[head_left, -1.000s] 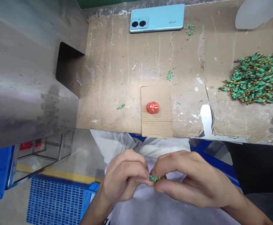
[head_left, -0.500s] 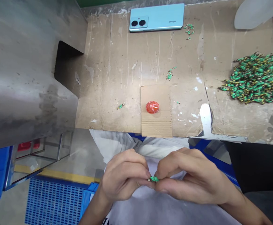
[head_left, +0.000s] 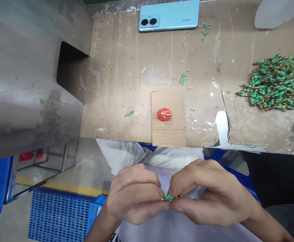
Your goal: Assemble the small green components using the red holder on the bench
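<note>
At far left stands one metal housing with one dark opening; below it, one blue grid lies on the floor. On the cardboard-covered bench, one loose piece, green, lies by itself. The left hand, one of two, is below the bench edge, thumb and forefinger pinching the left end of one held piece, green with a yellow and dark tip. That piece is in front of the person's torso, between both hands. Above, one phone with two lenses lies at the far edge; one card at the near edge bears one red dish. The right hand grips the held piece near its right end, thumb against forefinger. Two small clusters and one green bit lie beyond. At far right is one pile of green pieces, too dense to count.
</note>
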{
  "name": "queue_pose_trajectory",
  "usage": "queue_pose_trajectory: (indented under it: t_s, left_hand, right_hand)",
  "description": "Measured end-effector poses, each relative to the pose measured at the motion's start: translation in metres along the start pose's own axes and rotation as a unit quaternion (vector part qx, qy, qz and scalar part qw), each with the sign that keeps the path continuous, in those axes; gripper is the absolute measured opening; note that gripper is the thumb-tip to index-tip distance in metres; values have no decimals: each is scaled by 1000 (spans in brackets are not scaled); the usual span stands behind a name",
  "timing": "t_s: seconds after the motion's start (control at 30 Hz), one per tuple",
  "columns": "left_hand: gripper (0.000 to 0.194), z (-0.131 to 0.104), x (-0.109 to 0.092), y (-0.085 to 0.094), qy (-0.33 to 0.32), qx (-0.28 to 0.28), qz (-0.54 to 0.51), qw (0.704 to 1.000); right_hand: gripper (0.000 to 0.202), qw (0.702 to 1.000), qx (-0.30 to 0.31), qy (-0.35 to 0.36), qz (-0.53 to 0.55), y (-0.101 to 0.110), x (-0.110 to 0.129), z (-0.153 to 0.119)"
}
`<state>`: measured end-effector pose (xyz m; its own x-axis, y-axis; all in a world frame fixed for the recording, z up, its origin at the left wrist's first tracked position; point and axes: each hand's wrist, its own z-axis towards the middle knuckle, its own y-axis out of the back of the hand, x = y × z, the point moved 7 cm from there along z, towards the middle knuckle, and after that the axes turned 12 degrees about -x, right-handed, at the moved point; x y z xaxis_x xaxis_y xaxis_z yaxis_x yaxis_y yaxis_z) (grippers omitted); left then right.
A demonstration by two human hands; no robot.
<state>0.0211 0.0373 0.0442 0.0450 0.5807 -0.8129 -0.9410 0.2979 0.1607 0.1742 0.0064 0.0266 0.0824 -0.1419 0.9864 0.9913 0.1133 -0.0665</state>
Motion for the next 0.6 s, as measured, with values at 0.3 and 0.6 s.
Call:
queue_pose_trajectory:
  t_s: [0.3, 0.6]
  left_hand:
    - [23, 4, 0, -3, 12, -31, -8, 999]
    - [26, 5, 3, -4, 44, -21, -10, 999]
  right_hand:
    - [17, 1000, 3, 29, 9, -1, 2, -1]
    - [14, 997, 43, 44, 43, -2, 2, -1]
